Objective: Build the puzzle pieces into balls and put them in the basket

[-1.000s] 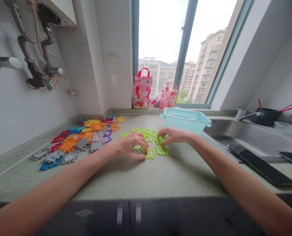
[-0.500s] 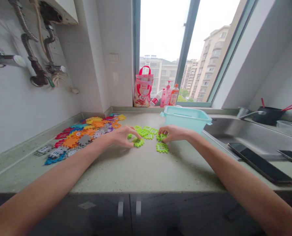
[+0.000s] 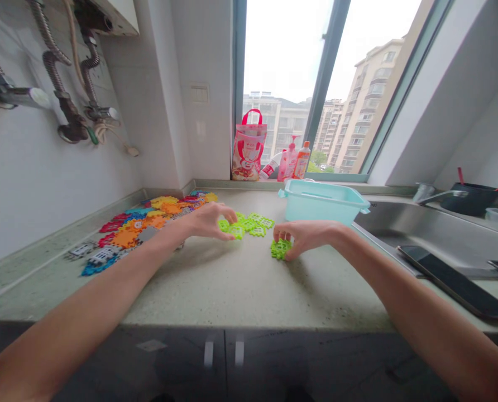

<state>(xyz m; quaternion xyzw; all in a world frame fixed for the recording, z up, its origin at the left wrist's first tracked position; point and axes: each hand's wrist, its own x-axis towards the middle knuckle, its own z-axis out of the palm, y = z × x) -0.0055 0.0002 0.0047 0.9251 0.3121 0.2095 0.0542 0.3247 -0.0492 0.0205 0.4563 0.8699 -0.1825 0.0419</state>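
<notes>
Several flat, bright green toothed toy building pieces (image 3: 257, 230) lie loosely together on the counter, some overlapping. My left hand (image 3: 210, 221) is at their left side, thumb and fingers apart, with the thumb tip by the nearest green piece (image 3: 235, 231). Whether it touches that piece is hard to tell. Right of the group, my right hand (image 3: 303, 235) has its fingers and thumb closed on a green window-patterned piece (image 3: 281, 249), low at the counter. More green shows under it, like a second piece, partly hidden by the fingers.
A heap of multicoloured toothed pieces (image 3: 127, 231) spreads along the left wall. A light teal plastic bin (image 3: 324, 202) stands behind my right hand. Farther right are a steel sink (image 3: 387, 223) and a black phone (image 3: 454, 282). A pink bag (image 3: 249, 151) and bottles (image 3: 293, 162) stand by the window.
My right hand has come nearer with a green piece, bringing it over the one in front. My left hand has shifted slightly away, and the green piece by it lies closer to the group.
</notes>
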